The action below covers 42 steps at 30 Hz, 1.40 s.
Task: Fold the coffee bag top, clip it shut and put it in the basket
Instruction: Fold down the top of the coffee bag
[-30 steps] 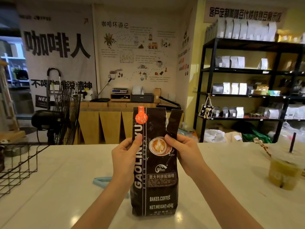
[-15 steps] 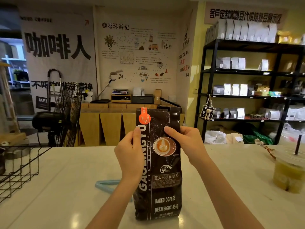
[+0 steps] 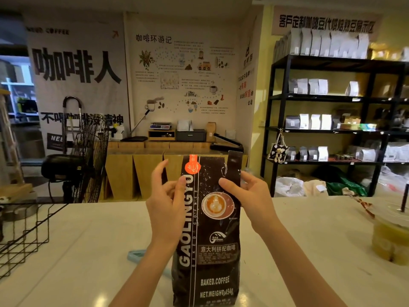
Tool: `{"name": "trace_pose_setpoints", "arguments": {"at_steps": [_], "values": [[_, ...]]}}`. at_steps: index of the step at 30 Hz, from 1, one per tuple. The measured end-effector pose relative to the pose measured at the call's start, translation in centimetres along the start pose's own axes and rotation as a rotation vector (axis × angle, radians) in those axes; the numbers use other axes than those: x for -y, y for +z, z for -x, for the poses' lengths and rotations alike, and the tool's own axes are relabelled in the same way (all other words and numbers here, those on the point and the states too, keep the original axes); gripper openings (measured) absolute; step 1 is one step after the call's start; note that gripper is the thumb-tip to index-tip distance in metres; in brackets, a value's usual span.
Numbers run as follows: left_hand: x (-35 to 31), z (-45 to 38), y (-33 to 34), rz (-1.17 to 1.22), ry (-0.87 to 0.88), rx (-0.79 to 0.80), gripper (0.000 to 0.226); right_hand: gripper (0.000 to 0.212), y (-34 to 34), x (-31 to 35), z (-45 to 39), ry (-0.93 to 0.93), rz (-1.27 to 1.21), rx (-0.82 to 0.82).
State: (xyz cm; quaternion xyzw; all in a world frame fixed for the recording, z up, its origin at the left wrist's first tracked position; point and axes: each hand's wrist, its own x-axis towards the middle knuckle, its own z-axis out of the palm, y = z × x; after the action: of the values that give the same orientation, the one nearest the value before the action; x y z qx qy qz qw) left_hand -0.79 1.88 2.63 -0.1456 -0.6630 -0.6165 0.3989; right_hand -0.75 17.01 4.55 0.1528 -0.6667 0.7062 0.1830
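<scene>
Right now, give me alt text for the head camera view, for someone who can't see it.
Two hands hold a black coffee bag upright on a white counter, the left hand loose at its left edge and the right hand gripping its unfolded top. A light blue clip lies behind the left forearm, a wire basket sits far left and an iced drink far right.

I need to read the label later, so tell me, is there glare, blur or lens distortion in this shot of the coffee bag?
Head view: the coffee bag is sharp, its large print legible, with small glints on the foil near the top; the left hand looks slightly soft at its raised fingers; ceiling light reflects off the counter; the wide lens bows the shelving at the right edge.
</scene>
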Motion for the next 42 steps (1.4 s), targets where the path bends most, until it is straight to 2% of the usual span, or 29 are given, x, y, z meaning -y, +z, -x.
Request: {"name": "trace_pose_setpoints", "arguments": {"at_steps": [2, 4, 6, 8, 10, 13, 16, 19, 22, 25, 29, 31, 35, 42], "values": [[-0.1, -0.3, -0.2, -0.013, 0.033, 0.068, 0.025, 0.067, 0.3, -0.4, 0.3, -0.148, 0.009, -0.073], [-0.1, -0.5, -0.3, 0.015, 0.016, 0.121, 0.022, 0.076, 0.5, -0.9, 0.6, -0.274, -0.005, -0.125], [-0.2, -0.8, -0.3, 0.069, -0.047, 0.146, 0.023, 0.069, 0.6, -1.3, 0.9, -0.34, 0.002, -0.149], [-0.2, -1.0, -0.4, 0.128, -0.113, 0.172, 0.025, 0.052, 0.6, -1.5, 0.8, -0.371, 0.08, -0.15], [-0.2, -1.1, -0.6, 0.15, -0.148, 0.211, 0.035, 0.039, 0.4, -1.7, 0.6, -0.349, 0.164, -0.129], [0.0, -1.5, -1.0, 0.113, -0.172, 0.255, 0.044, 0.036, -0.1, -1.8, 0.3, -0.277, 0.154, -0.059], [0.1, -2.5, -2.0, -0.042, -0.174, 0.285, 0.037, 0.04, -0.5, -1.5, 0.0, -0.201, 0.149, 0.033], [0.3, -3.1, -2.9, -0.163, -0.208, 0.338, 0.019, 0.035, -0.6, -0.9, -0.2, -0.085, 0.112, 0.087], [0.2, -3.0, -3.0, -0.099, -0.304, 0.391, 0.017, 0.023, -1.0, -0.3, -0.3, -0.011, 0.123, 0.106], [-0.1, -2.8, -2.9, 0.037, -0.397, 0.476, 0.022, 0.008, -1.3, 0.2, -0.1, -0.033, 0.188, 0.108], [-0.2, -2.7, -2.6, 0.213, -0.533, 0.565, 0.035, 0.009, -1.6, 0.5, -0.2, -0.019, 0.33, 0.039], [-0.3, -2.6, -2.3, 0.237, -0.577, 0.577, 0.031, 0.009, -1.7, 0.7, -0.1, 0.011, 0.297, 0.073], [-0.6, -2.5, -2.2, 0.215, -0.567, 0.543, 0.017, 0.007, -1.3, 0.5, 0.4, 0.101, 0.102, 0.138], [-0.5, -2.5, -2.4, 0.211, -0.572, 0.498, 0.014, 0.008, -0.9, 0.3, 0.4, 0.109, 0.07, 0.12]]}}
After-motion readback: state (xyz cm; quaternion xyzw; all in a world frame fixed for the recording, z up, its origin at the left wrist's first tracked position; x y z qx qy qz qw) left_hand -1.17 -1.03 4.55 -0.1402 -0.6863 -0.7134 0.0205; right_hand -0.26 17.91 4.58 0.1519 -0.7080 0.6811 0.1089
